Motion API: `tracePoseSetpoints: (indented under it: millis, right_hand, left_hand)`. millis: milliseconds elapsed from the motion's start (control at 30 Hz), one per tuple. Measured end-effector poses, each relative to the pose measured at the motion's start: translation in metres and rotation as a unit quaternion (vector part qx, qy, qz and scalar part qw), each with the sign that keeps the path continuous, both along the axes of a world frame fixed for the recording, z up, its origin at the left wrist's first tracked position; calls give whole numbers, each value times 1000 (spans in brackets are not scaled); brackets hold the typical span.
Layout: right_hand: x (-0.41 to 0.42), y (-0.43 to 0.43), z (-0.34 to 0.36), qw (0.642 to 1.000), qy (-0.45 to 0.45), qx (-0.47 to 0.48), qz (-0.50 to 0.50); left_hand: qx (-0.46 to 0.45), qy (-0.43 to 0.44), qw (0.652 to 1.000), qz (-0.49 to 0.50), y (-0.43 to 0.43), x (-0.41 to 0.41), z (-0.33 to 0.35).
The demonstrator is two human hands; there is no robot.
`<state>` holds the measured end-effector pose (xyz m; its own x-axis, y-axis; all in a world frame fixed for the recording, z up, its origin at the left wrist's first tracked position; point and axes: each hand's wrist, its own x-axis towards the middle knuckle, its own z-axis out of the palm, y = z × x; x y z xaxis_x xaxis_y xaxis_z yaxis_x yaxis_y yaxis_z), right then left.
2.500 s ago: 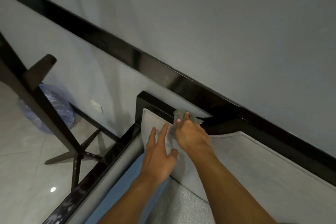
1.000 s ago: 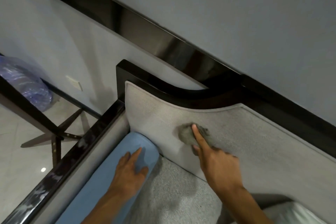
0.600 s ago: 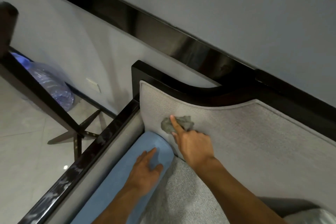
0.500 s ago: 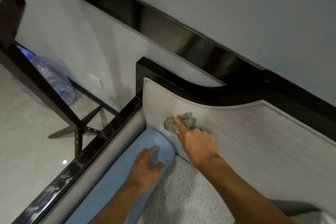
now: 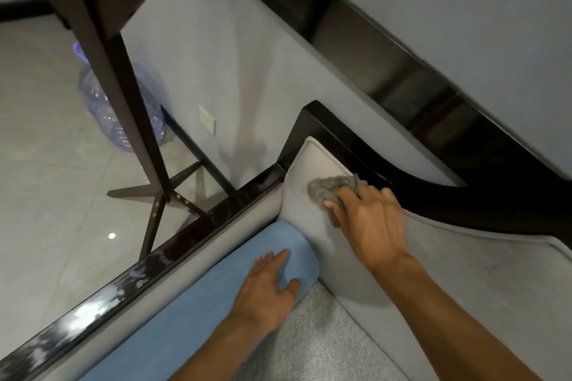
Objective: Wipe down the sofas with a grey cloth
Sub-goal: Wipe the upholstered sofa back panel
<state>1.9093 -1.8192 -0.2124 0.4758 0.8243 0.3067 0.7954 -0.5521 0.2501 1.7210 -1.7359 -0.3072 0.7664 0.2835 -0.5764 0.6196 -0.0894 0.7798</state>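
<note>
Right hand [image 5: 371,223]: fingers bent round the bunched cloth [image 5: 328,189], pressing it to the backrest [image 5: 464,272] near its upper left corner, just under the dark frame [image 5: 387,161], so the wad rubs the fabric | Left hand [image 5: 266,284]: open, flat on the blue bolster [image 5: 201,297], holding nothing, likely bracing the lean.

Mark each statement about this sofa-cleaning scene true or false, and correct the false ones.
1. The right hand holds the grey cloth against the sofa backrest. True.
2. The left hand rests on the glossy black frame. False: it lies flat on the blue bolster.
3. The grey cloth is near the backrest's upper corner. True.
4. The water bottle stands on the sofa seat. False: it stands on the floor, behind the coat stand.
</note>
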Motion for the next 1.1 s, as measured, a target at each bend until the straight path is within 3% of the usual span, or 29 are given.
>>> tracePoseSetpoints:
  millis: [100, 233, 400, 567, 667, 800, 1000, 1100]
  right_hand:
    - [5, 29, -3, 1000, -2, 3, 12]
    - [2, 6, -13, 996, 15, -81, 42]
    - [1, -1, -3, 991, -30, -88, 94]
    - [7, 42, -12, 993, -59, -77, 63]
    - [0, 20, -16, 992, -66, -96, 58]
    - [-4, -21, -5, 983, -86, -140, 77]
    - [10, 51, -13, 987, -116, -96, 53]
    - [3, 43, -19, 986, -110, -113, 56]
  left_hand:
    - [4, -1, 1000, 7, -2, 1, -1]
    - [14, 2, 1000, 24, 1, 0, -2]
    - [205, -10, 979, -7, 11, -13, -7]
    - [243, 1, 970, -12, 14, -13, -37]
    - [256, 15, 966, 40, 16, -4, -49]
    - [290, 16, 956, 30, 16, -2, -61]
    - [319, -5, 947, 41, 12, -2, -77]
    - [348, -21, 936, 47, 10, -4, -84]
